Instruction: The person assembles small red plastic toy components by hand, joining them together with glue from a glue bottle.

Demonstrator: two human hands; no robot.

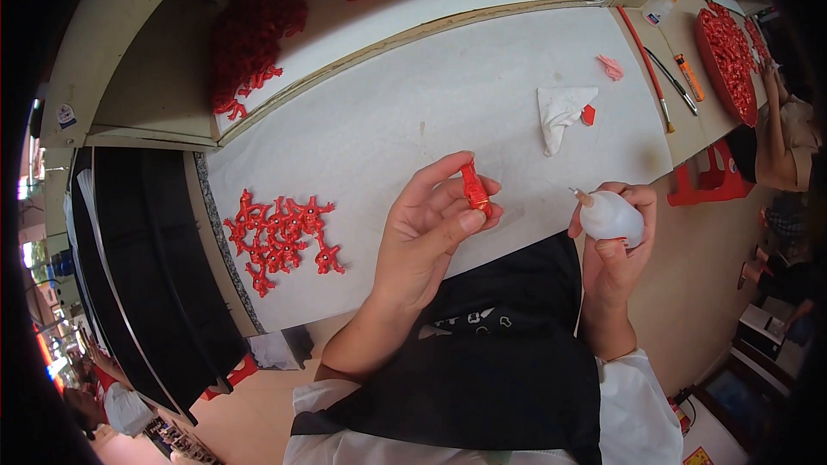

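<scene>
My left hand (426, 232) holds a small red plastic piece (474, 189) upright between thumb and fingertips, above the near edge of the white table (413, 112). My right hand (613, 245) grips a small white squeeze bottle (608, 216) whose thin nozzle points left toward the red piece, a short gap apart. A cluster of several red branched plastic pieces (280, 237) lies on the table to the left of my left hand.
A crumpled white cloth (560, 112) with a red scrap lies further back. A raised shelf (362, 26) holds heaps of red pieces. At right, a round tray of red pieces (728, 60), brushes, a small bottle, and another person's arm (780, 142).
</scene>
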